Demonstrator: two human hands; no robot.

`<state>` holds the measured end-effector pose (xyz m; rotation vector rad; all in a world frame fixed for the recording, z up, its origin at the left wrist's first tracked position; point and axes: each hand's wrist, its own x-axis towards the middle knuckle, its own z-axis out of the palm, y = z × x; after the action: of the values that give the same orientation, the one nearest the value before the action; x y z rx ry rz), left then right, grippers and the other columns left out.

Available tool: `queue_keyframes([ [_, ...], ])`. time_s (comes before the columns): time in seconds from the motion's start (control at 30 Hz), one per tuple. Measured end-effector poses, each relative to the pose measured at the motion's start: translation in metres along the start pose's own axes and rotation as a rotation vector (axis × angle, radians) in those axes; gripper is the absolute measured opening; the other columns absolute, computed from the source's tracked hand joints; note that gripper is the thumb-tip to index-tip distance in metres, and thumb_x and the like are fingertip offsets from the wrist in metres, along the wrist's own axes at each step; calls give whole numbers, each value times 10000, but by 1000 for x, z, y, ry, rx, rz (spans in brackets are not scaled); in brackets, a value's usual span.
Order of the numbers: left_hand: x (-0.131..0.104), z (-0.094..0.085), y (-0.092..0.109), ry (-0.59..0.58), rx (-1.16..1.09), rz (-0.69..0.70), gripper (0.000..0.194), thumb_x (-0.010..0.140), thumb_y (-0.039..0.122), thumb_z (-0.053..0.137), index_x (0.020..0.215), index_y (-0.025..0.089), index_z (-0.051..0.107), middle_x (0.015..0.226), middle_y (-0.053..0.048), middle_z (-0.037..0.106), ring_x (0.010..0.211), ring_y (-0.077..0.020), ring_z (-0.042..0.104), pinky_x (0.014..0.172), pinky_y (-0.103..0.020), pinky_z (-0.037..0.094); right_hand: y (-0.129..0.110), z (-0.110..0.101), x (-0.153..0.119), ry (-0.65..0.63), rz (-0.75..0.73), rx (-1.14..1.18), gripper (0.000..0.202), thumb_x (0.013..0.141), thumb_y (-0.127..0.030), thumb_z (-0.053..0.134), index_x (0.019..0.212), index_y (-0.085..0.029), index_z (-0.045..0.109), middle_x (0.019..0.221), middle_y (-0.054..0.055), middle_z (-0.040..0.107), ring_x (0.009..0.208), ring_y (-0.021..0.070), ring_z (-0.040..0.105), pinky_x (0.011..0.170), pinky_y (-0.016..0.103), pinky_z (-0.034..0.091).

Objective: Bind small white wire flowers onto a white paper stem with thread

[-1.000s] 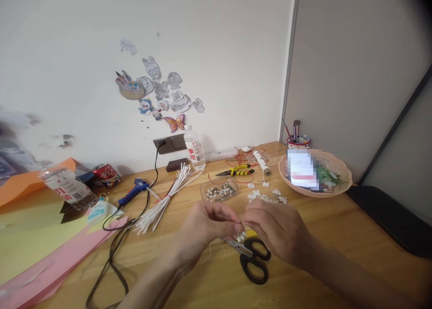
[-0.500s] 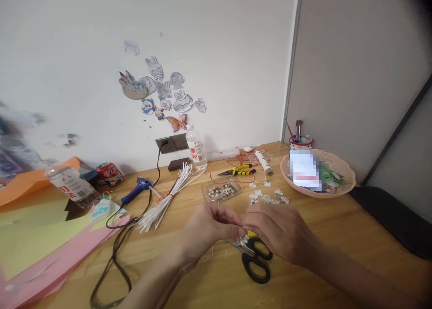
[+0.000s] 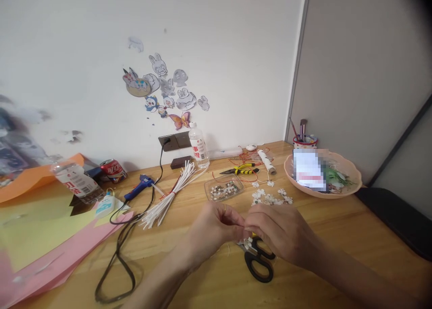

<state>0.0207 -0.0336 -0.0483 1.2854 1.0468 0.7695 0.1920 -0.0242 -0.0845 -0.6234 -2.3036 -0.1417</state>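
Observation:
My left hand (image 3: 218, 226) and my right hand (image 3: 281, 230) meet fingertip to fingertip, both in a closed pinch. A small white flower-shaped piece (image 3: 248, 243) shows just below the fingertips, apparently held by them; its upper part is hidden. Thin pale thread ends (image 3: 228, 249) show beside the left fingers. Under the hands lie black-handled scissors (image 3: 259, 267) on the wooden table, their blades partly covered. Just beyond the knuckles are several white flower-shaped pieces (image 3: 269, 198) with small beads. A clear box of beads (image 3: 224, 190) sits past the left hand.
Yellow-black pliers (image 3: 240, 169), a roll (image 3: 267, 162) with cord and tangled red string (image 3: 248, 154) lie farther back. A bundle of white strips (image 3: 168, 199), a blue glue gun (image 3: 139, 186) and its looped cable (image 3: 116, 264) are left. A pink bowl (image 3: 357, 178) holding a phone (image 3: 308, 169) stands right.
The whole view has shifted slightly, so the table items appear a little farther right. Both hands keep pinching together in nearly the same pose above the scissors.

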Motion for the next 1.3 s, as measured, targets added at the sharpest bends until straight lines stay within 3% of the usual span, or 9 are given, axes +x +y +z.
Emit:
queue_keyframes([
  [0.13, 3, -1, -1, 12, -21, 34, 145, 542, 222, 728, 612, 124, 647, 549, 7, 595, 525, -101, 498, 524, -214, 366, -2, -1, 0, 41, 84, 60, 142, 863, -188, 391, 831, -172, 528, 721, 9, 572, 606, 103, 515, 524, 214, 349],
  [0.3, 4, -5, -2, 36, -32, 71, 160, 566, 233, 718, 642, 126, 626, 576, 1, 592, 546, -103, 494, 542, -222, 366, -2, -1, 2, -3, 156, 179, 165, 860, -181, 409, 998, -195, 497, 844, 23, 597, 711, 120, 544, 577, 227, 388],
  [0.53, 5, -5, -3, 48, -48, 70, 164, 571, 229, 718, 650, 122, 623, 569, 1, 583, 541, -97, 495, 544, -218, 383, -5, -2, 7, -38, 240, 248, 158, 869, -194, 378, 969, -196, 500, 878, 28, 598, 741, 128, 546, 606, 239, 403],
  [0.77, 8, -7, -6, 57, -61, 57, 166, 553, 233, 728, 636, 122, 636, 556, 4, 576, 530, -99, 500, 549, -223, 400, -5, 4, 3, -56, 300, 217, 154, 872, -208, 366, 945, -191, 501, 780, 13, 604, 653, 117, 549, 569, 221, 401],
  [1.3, 15, -8, -20, 39, -151, 0, 138, 606, 215, 691, 673, 126, 609, 604, 1, 583, 555, -86, 501, 550, -205, 403, 3, 17, -6, -96, 210, 55, 218, 863, -179, 381, 1033, -172, 518, 819, 45, 622, 705, 147, 570, 591, 251, 373],
])
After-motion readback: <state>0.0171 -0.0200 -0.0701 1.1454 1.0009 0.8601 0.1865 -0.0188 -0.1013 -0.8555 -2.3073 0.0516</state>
